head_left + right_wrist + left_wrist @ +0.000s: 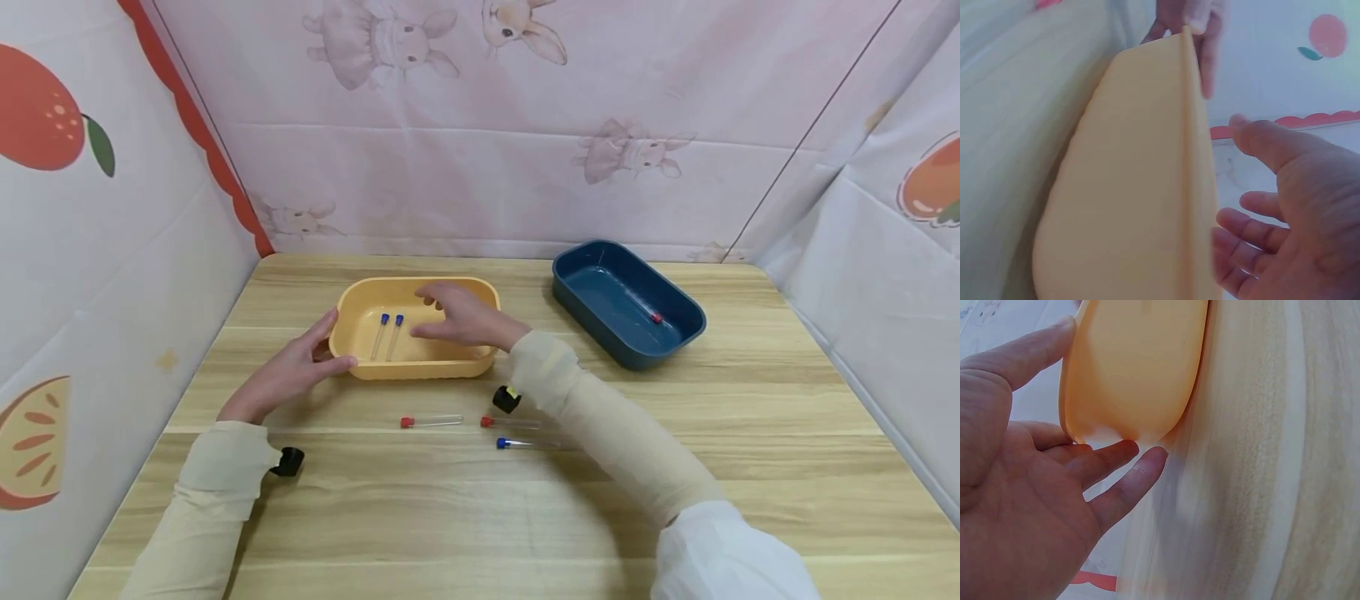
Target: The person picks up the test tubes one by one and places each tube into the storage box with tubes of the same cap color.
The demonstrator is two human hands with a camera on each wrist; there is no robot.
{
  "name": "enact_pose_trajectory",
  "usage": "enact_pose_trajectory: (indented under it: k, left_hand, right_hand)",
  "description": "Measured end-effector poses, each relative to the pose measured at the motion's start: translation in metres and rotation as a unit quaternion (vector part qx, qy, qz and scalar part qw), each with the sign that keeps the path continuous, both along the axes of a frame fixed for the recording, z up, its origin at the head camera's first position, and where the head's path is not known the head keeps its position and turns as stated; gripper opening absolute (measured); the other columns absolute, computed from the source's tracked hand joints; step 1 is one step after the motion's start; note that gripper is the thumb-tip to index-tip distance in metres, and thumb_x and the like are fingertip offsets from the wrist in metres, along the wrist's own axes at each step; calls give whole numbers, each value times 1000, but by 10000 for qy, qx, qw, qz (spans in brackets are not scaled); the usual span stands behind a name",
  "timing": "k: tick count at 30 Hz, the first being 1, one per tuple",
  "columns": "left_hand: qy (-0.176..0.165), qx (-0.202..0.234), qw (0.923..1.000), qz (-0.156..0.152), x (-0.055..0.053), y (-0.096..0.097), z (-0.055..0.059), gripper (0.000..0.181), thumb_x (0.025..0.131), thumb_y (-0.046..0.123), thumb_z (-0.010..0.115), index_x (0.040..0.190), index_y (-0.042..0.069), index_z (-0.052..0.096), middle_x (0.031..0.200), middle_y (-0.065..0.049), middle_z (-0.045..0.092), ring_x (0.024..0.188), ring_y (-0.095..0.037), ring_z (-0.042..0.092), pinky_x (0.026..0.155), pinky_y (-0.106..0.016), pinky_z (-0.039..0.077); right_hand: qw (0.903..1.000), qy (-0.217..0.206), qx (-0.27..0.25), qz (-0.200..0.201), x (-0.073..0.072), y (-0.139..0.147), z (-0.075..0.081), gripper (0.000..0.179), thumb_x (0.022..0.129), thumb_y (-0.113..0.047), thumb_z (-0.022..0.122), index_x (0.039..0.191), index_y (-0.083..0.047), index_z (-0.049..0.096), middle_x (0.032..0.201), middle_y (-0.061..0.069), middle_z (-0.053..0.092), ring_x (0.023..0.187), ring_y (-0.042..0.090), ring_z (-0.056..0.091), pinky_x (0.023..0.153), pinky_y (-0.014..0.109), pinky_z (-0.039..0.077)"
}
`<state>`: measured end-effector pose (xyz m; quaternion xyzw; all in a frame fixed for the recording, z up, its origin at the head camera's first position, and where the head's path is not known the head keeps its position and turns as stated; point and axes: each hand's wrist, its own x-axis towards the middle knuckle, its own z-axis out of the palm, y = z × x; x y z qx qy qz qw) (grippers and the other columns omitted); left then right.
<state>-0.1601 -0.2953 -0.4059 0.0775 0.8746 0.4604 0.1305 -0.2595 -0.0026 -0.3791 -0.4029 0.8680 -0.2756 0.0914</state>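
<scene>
— How's the grip?
— From here I see the left hand [291, 373] holding the yellow tray [420, 372], the right hand [467, 317] spread wide over it
— What else?
— Two blue-capped tubes [396, 332] inside it, three loose tubes [433, 422] on its near side, the navy tray [596, 327] to its right

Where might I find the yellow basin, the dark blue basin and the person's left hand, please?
Yellow basin [420, 370], head view: outer front wall.
Dark blue basin [606, 303], head view: bare inside floor.
Left hand [288, 375], head view: middle of the hand.
</scene>
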Motion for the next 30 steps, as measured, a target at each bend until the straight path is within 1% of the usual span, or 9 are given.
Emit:
enact_pose_trajectory:
  k: [4,9,13,16,21,23,25,26,30]
  left_hand:
    - [-24,-70,10000,6,0,0,-1,100,101,40,68,167,18,-5,173,-12,2,153,-38,23,120,-60,21]
    - [6,-72,10000,-13,0,-1,-2,100,101,40,67,167,17,-5,172,-13,3,152,-37,26,120,-58,24]
    - [-2,-71,10000,3,0,-1,-2,100,101,41,68,166,17,-5,173,-12,3,152,-36,26,120,-58,24]
    - [-17,-99,9999,20,0,-1,-2,101,101,42,68,166,17,-5,173,-12,2,153,-36,25,120,-59,23]
    - [-63,-136,9999,39,0,-1,-3,101,101,43,68,166,18,-5,173,-11,1,153,-37,24,120,-60,23]
    - [-79,-161,9998,47,0,-1,-3,102,100,44,68,166,18,-6,173,-12,1,153,-37,24,120,-60,23]
    - [-95,-217,9997,59,0,-1,-1,102,100,45,67,166,18,-6,173,-12,1,153,-37,23,120,-60,23]
    - [-95,-236,9997,62,0,0,-1,102,100,45,67,166,17,-6,173,-12,1,153,-37,23,120,-60,23]
    - [-90,-244,9997,43,-1,1,1,102,101,44,67,166,17,-7,172,-13,1,153,-38,25,120,-60,24]
  right_hand:
    - [9998,131,-135,-17,9,13,9,67,99,-37,71,150,1,48,141,19,58,124,30,57,101,38,49]
    - [9994,248,-208,-91,22,31,20,63,100,-37,70,150,-4,50,137,15,60,120,27,57,97,39,51]
    - [9989,328,-336,-47,31,47,26,61,101,-35,70,150,-4,51,134,13,61,119,27,57,95,41,53]
    - [9975,416,-573,38,39,60,28,58,100,-30,71,148,-2,53,130,13,63,117,28,59,93,44,53]
    - [9944,551,-898,75,54,84,30,51,98,-24,74,142,-2,58,125,11,65,110,26,59,89,42,54]
    - [9938,588,-937,71,59,92,29,49,98,-23,74,140,-3,60,124,10,66,109,24,60,88,39,54]
    - [9936,588,-963,101,64,98,29,47,98,-23,75,138,-2,62,124,9,67,108,25,60,88,40,55]
    - [9937,585,-950,88,67,102,28,46,97,-23,75,137,-3,63,123,8,67,108,23,60,88,40,55]
    - [9936,590,-958,81,76,114,25,44,97,-22,76,134,-3,66,122,8,68,107,25,61,86,45,56]
